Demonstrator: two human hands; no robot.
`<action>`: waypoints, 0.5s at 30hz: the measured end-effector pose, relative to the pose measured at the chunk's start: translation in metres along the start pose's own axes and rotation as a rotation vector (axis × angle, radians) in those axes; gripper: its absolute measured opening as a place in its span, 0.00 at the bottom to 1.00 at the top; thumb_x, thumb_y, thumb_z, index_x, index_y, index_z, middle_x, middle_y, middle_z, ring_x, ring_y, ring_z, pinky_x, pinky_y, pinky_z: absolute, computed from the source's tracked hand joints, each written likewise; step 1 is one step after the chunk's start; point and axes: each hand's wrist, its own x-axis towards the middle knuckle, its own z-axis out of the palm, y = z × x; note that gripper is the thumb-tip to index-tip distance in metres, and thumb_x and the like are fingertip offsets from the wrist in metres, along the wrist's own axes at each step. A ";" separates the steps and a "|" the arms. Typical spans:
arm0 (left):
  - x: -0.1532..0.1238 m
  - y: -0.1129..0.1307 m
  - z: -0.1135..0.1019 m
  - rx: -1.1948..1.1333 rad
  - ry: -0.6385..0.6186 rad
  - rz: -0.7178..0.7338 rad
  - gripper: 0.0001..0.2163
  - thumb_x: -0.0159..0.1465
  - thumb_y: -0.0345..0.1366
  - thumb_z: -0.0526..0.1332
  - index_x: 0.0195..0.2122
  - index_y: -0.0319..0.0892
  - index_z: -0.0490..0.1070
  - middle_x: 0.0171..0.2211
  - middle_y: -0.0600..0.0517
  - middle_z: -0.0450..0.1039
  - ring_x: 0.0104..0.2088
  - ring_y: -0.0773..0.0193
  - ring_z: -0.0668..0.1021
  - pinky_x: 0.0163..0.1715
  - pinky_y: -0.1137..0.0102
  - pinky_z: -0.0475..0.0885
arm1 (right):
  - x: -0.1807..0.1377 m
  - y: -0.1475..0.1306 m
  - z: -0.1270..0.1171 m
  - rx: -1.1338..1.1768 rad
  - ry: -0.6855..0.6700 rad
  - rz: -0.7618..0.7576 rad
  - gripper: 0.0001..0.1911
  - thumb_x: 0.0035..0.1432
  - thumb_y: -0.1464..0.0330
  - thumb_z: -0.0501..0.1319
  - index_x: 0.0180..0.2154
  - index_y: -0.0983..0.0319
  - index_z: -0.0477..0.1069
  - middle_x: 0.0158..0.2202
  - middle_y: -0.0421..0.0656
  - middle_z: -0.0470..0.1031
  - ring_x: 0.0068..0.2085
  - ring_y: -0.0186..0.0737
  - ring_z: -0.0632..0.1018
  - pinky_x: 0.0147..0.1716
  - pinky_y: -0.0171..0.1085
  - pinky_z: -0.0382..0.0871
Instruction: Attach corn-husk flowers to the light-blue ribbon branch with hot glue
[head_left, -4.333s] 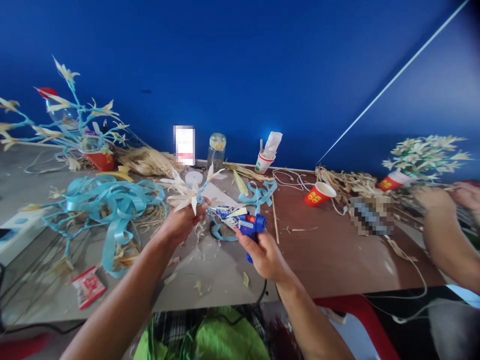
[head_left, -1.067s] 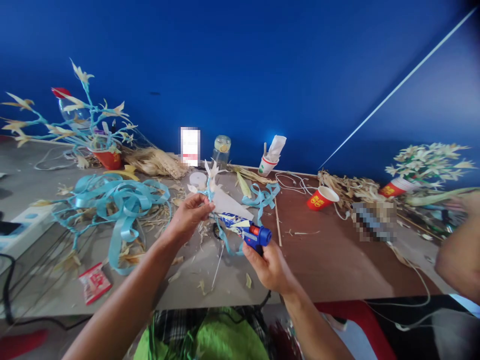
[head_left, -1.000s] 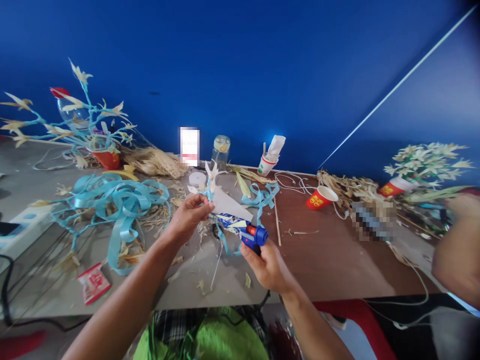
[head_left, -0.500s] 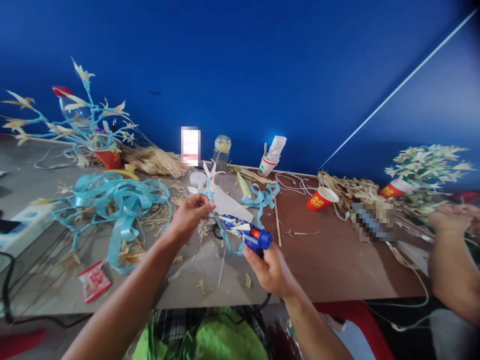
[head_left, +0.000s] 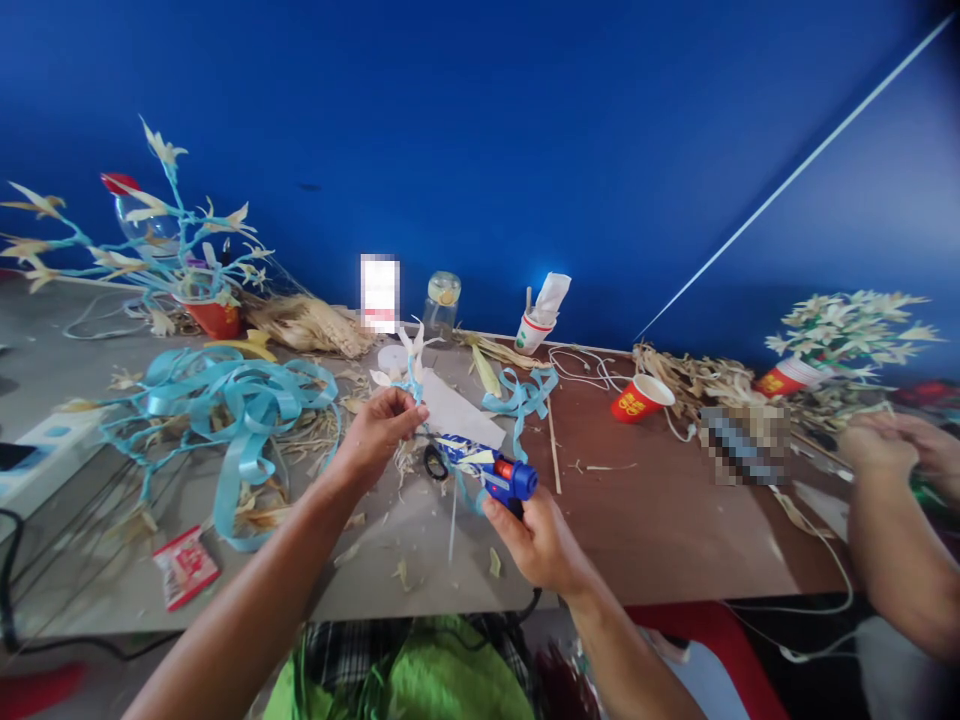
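Observation:
Pinched in the fingers of my left hand [head_left: 384,425] is a husk flower [head_left: 412,355], its pale petals pointing up and its stem wrapped in light blue ribbon. My right hand [head_left: 540,535] grips a blue glue gun [head_left: 495,468], its nozzle end pointing left toward the stem below my left fingers. Part of the nozzle is hard to make out. Black-handled scissors [head_left: 434,462] lie just under the glue gun. A white sheet [head_left: 461,410] is on the table behind my hands. To the left spreads a heap of light blue ribbon [head_left: 240,400].
Husk flowers stand in a red cup [head_left: 214,318] at back left. A glass jar [head_left: 442,305], a white cup [head_left: 534,332] and a red paper cup [head_left: 641,398] stand farther back. A red packet [head_left: 186,568] lies front left. Another person's hands [head_left: 889,445] are at far right.
The glue gun has shifted slightly left, and the scissors' handle shows more. The flower in my left hand has tilted a little to the left.

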 end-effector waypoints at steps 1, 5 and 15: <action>-0.001 0.001 0.000 -0.021 -0.001 -0.012 0.10 0.48 0.35 0.68 0.22 0.39 0.66 0.20 0.56 0.69 0.18 0.75 0.64 0.20 0.76 0.56 | -0.001 0.000 -0.002 0.028 0.012 0.030 0.13 0.60 0.63 0.54 0.42 0.63 0.70 0.32 0.45 0.73 0.33 0.40 0.73 0.37 0.39 0.69; -0.002 0.004 -0.001 -0.089 -0.065 -0.073 0.08 0.51 0.36 0.66 0.27 0.38 0.71 0.28 0.51 0.74 0.19 0.75 0.65 0.20 0.75 0.59 | -0.004 0.001 -0.009 0.193 0.041 0.138 0.13 0.60 0.59 0.53 0.33 0.63 0.67 0.23 0.40 0.64 0.25 0.34 0.66 0.26 0.33 0.64; -0.004 0.016 -0.011 -0.065 -0.148 -0.211 0.05 0.51 0.33 0.62 0.26 0.37 0.76 0.28 0.49 0.73 0.23 0.71 0.66 0.23 0.75 0.60 | -0.002 0.009 -0.008 0.363 0.023 0.206 0.17 0.59 0.56 0.54 0.28 0.62 0.61 0.22 0.37 0.58 0.23 0.30 0.59 0.22 0.32 0.55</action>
